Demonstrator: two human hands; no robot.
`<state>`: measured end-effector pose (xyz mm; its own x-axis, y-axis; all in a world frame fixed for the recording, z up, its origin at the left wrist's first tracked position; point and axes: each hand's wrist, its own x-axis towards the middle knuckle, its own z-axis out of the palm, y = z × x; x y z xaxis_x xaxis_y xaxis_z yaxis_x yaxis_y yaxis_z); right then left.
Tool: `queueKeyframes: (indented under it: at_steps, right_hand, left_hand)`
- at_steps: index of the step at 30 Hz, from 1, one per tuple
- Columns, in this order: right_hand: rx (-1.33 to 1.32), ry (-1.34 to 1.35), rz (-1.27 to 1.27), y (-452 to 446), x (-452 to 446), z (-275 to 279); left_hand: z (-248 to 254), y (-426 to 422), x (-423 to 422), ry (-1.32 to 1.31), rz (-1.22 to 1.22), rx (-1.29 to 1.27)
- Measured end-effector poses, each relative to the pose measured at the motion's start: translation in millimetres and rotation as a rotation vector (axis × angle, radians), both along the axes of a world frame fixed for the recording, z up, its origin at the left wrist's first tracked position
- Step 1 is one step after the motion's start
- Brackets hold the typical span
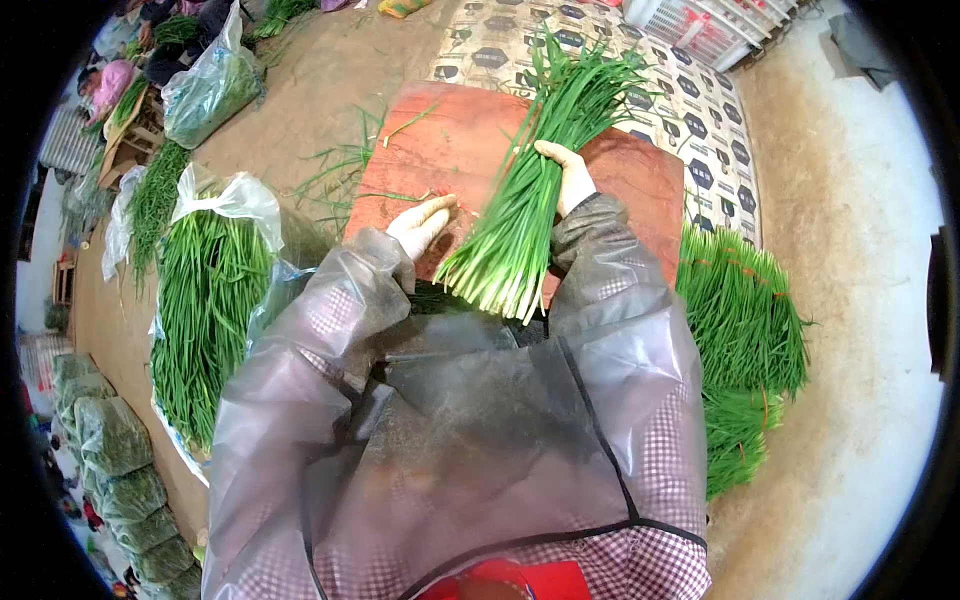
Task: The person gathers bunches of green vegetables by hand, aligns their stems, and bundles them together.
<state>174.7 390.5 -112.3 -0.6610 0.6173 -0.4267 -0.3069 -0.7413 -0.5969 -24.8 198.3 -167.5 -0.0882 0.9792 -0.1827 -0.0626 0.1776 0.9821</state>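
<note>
My right hand (pixel 568 176), in a pale glove, is closed round a thick bunch of garlic chives (pixel 515 215). The bunch slants across a reddish board (pixel 620 185), pale cut ends toward my apron and leafy tips pointing away. To the left of the bunch, my gloved left hand (pixel 424 226) is apart from it over the board, with its fingers stretched out. Something small and red shows by its fingertips, too small to make out. A few loose blades lie on the board near it.
To the left stands a plastic sack (pixel 235 205) packed with chives. Tied bundles (pixel 740 310) are piled at right. A printed sheet (pixel 715 165) lies beyond the board, with a white crate (pixel 690 30) behind. Other people sit at far left near filled bags (pixel 215 100).
</note>
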Motion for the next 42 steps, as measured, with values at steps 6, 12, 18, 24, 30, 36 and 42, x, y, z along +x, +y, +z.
queueKeyframes:
  at_steps: [6,12,18,24,30,36,42]
  right_hand:
    - [0.051,-0.104,-0.042,9,-16,-21]
    - [0.849,-0.753,-0.234,17,-15,-51]
    - [0.663,-0.758,-0.326,66,59,-47]
    - [0.782,-0.580,-0.843,65,114,-20]
    - [0.712,-0.471,-0.376,-14,110,24]
    - [0.781,-0.556,-0.120,-47,74,16]
    - [0.698,-0.633,-0.054,-47,57,-5]
  left_hand:
    - [69,13,56,0.376,-0.098,-0.290]
    - [54,22,125,0.980,0.159,-0.173]
    - [36,28,136,1.016,0.208,-0.166]
    - [39,30,133,0.968,0.203,-0.211]
    - [47,30,129,0.912,0.182,-0.250]
    - [52,29,129,0.917,0.182,-0.250]
    - [52,30,131,0.909,0.204,-0.251]
